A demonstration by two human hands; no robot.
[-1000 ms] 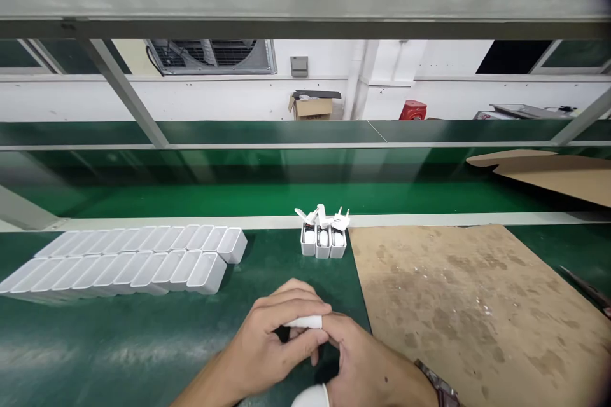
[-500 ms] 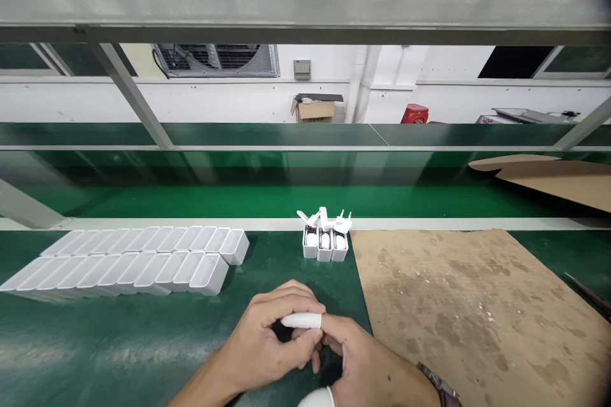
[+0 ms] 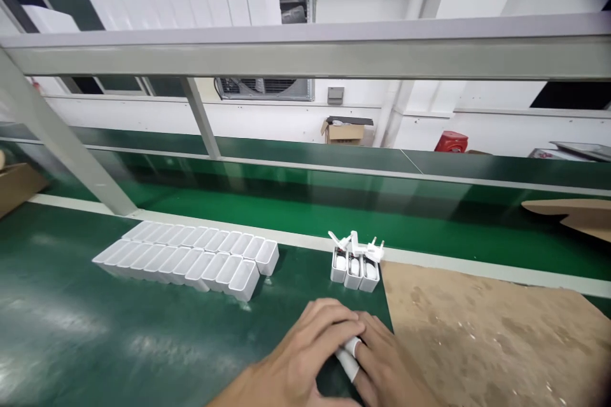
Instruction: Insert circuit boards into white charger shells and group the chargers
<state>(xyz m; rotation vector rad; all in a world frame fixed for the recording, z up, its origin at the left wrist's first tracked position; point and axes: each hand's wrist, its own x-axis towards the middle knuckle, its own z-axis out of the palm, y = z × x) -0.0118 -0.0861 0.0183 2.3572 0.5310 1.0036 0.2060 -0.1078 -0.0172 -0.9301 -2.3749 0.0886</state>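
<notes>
My two hands meet low in the middle of the green bench. My left hand lies curled over the fingers of my right hand. A white finger cot on a right-hand finger shows between them, and the left fingers close around it. The rest of the right fingers are tucked under the left hand. Just beyond the hands stand three small white trays with plug adapters, prongs sticking up. To the left lie two rows of empty white trays.
A worn brown cardboard sheet covers the bench on the right. Behind runs a green conveyor belt. A slanted grey frame strut rises at the left under an overhead beam carrying white boxes. More cardboard lies far right.
The view has swung up and left, so the overhead shelf shows. My left hand has slid further over the right fingers; the finger cot now points down-left instead of lying level.
</notes>
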